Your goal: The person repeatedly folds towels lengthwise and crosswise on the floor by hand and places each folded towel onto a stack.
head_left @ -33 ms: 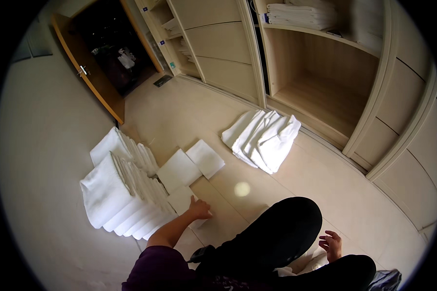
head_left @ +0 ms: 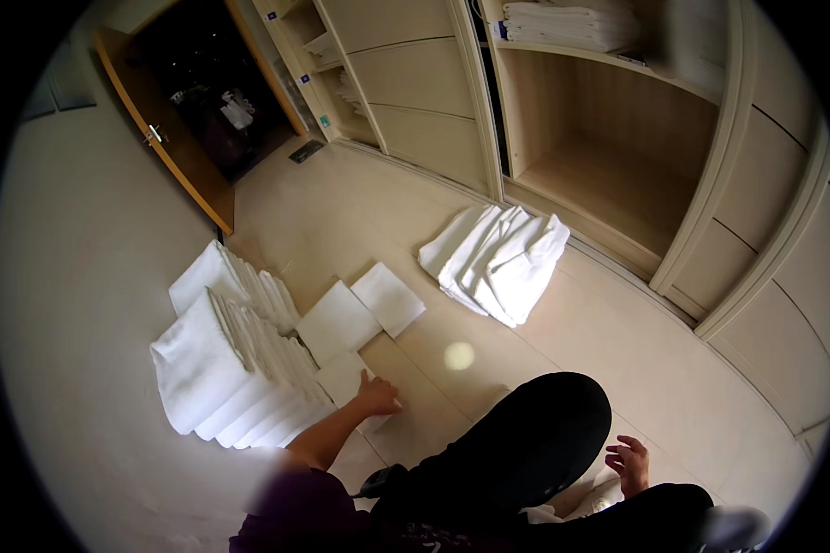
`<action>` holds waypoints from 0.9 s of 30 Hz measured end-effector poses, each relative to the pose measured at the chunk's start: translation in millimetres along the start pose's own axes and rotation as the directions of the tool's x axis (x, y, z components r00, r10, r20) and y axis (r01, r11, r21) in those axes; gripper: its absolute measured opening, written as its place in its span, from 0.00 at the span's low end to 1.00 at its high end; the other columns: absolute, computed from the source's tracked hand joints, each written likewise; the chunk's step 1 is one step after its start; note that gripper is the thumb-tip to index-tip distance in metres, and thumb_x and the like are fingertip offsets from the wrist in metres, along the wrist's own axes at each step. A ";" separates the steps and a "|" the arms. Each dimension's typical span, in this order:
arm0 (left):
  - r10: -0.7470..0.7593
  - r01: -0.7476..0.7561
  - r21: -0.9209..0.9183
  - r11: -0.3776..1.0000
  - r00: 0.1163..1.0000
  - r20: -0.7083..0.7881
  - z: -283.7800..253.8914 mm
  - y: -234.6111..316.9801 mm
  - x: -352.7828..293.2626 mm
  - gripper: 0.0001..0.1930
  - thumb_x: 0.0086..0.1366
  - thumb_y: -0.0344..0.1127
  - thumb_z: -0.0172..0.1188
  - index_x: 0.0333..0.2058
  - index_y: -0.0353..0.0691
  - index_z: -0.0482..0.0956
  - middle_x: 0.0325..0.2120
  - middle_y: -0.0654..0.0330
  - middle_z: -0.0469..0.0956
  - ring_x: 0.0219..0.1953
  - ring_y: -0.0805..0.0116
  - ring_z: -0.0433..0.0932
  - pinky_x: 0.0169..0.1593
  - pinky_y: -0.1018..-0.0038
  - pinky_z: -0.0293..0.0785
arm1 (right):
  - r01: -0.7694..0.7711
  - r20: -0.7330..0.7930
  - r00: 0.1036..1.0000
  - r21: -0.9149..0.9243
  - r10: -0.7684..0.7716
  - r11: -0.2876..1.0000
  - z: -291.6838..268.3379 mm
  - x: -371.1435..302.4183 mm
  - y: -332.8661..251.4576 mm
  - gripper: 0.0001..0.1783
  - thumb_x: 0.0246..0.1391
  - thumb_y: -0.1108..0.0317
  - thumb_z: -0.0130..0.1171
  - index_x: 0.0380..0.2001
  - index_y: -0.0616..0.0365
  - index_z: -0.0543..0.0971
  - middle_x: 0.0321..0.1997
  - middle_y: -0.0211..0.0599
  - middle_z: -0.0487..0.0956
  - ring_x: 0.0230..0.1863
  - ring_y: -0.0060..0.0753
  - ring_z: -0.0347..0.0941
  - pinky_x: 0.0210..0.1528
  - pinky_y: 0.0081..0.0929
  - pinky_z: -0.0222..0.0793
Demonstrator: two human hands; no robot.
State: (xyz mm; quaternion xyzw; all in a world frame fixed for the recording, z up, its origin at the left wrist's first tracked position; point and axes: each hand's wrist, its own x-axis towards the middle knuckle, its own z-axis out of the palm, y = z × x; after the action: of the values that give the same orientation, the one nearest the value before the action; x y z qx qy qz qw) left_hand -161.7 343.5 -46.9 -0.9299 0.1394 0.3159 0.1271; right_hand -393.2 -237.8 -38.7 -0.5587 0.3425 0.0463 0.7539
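My left hand [head_left: 376, 396] reaches down to a small folded white towel [head_left: 344, 372] on the floor, its thumb and forefinger apart at the towel's right side. Two more flat folded white towels [head_left: 339, 323] lie just beyond it. Close on the left stand tall stacks of thick folded white towels [head_left: 203, 355] against the wall. My right hand [head_left: 629, 465] hovers between my knees with loosely curled, spread fingers and nothing in it. Beneath it lies something pale [head_left: 599, 498], mostly hidden by my legs.
A loose pile of white folded cloths [head_left: 503, 263] lies before an open cabinet [head_left: 618, 157]. White linen [head_left: 567, 26] fills part of its upper shelf. A wooden door [head_left: 161, 134] stands open at the far left. My dark-clad knee [head_left: 563, 415] rises between my hands.
The view has shifted very slightly. Both hands and the towels stay where they were.
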 end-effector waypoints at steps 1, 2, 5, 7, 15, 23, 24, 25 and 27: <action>0.013 -0.012 0.019 1.000 0.999 -0.035 3.9 3.7 3.0 0.29 0.58 0.61 0.58 0.50 0.47 0.85 0.51 0.53 0.82 0.62 0.50 0.73 0.68 0.26 0.39 | -0.012 -0.020 1.000 -0.033 0.011 0.999 -5.4 0.3 2.3 0.25 0.56 0.69 0.55 0.57 0.67 0.73 0.43 0.52 0.82 0.40 0.38 0.80 0.45 0.34 0.80; 0.032 -0.030 0.036 0.999 0.997 -0.068 3.2 2.6 12.0 0.28 0.58 0.60 0.59 0.49 0.47 0.85 0.50 0.54 0.82 0.62 0.50 0.73 0.67 0.26 0.40 | 0.002 -0.003 1.000 -0.012 -0.002 1.000 -9.0 6.8 4.5 0.25 0.56 0.69 0.55 0.57 0.66 0.73 0.43 0.52 0.83 0.40 0.38 0.80 0.44 0.36 0.80; 0.002 0.011 -0.163 0.987 0.997 0.082 -46.4 4.3 8.4 0.29 0.57 0.63 0.62 0.47 0.47 0.86 0.49 0.53 0.83 0.58 0.50 0.77 0.64 0.30 0.53 | 0.042 0.110 0.993 -0.017 -0.040 0.999 10.8 -0.6 -9.6 0.24 0.60 0.66 0.57 0.58 0.66 0.73 0.46 0.50 0.83 0.40 0.34 0.79 0.50 0.32 0.77; 0.192 -0.388 -0.385 0.837 0.868 -0.459 -51.7 0.8 45.2 0.16 0.64 0.46 0.65 0.42 0.40 0.85 0.38 0.52 0.86 0.42 0.58 0.84 0.48 0.65 0.78 | -0.004 0.098 0.995 -0.057 0.010 0.998 17.4 14.8 -5.8 0.24 0.61 0.65 0.55 0.58 0.66 0.73 0.44 0.45 0.83 0.41 0.33 0.81 0.50 0.33 0.78; -0.086 -0.705 -0.380 0.598 0.416 -0.905 -189.5 136.4 178.5 0.09 0.67 0.31 0.61 0.44 0.37 0.79 0.38 0.53 0.84 0.47 0.55 0.81 0.53 0.58 0.74 | -0.066 0.012 0.998 -0.069 0.067 0.995 2.8 14.1 3.7 0.23 0.61 0.67 0.54 0.58 0.66 0.73 0.45 0.46 0.83 0.41 0.33 0.81 0.52 0.32 0.77; 0.131 -0.299 -0.076 0.951 0.616 -0.777 -252.4 154.3 224.1 0.15 0.58 0.37 0.70 0.42 0.36 0.83 0.40 0.54 0.85 0.53 0.56 0.74 0.61 0.52 0.58 | -0.134 -0.057 0.990 -0.177 0.126 0.975 10.1 21.9 2.7 0.18 0.60 0.75 0.52 0.54 0.65 0.77 0.44 0.46 0.84 0.40 0.32 0.81 0.47 0.29 0.78; 0.251 -0.507 0.032 0.861 0.370 -0.894 -259.3 151.0 223.9 0.13 0.56 0.34 0.71 0.37 0.36 0.82 0.38 0.53 0.84 0.52 0.53 0.76 0.60 0.55 0.62 | -0.119 -0.034 0.993 -0.175 0.115 0.977 13.4 25.0 0.7 0.18 0.60 0.75 0.52 0.54 0.65 0.77 0.44 0.46 0.84 0.40 0.32 0.81 0.47 0.29 0.78; 0.319 -0.666 0.109 0.738 0.201 -0.926 -269.5 156.6 218.9 0.13 0.55 0.30 0.71 0.39 0.35 0.81 0.37 0.52 0.83 0.48 0.49 0.77 0.55 0.57 0.69 | 0.004 -0.004 1.000 -0.291 -0.005 0.957 14.8 31.1 -1.2 0.17 0.61 0.76 0.52 0.53 0.66 0.77 0.43 0.46 0.85 0.39 0.33 0.81 0.46 0.29 0.79; 0.346 -0.833 -0.260 0.488 0.458 -0.819 -275.4 209.9 190.2 0.10 0.63 0.29 0.64 0.42 0.38 0.76 0.36 0.47 0.81 0.39 0.43 0.80 0.43 0.57 0.77 | 0.270 0.052 0.955 -0.563 -0.293 0.781 7.0 40.4 -18.8 0.19 0.59 0.78 0.53 0.54 0.65 0.76 0.46 0.47 0.84 0.42 0.39 0.81 0.49 0.33 0.78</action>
State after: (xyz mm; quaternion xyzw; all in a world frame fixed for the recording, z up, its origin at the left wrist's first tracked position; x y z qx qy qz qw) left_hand 63.9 25.1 15.0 -0.8332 0.3976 0.0079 -0.3842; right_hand -350.6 -251.3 -45.4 -0.8018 0.2406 0.0217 0.5466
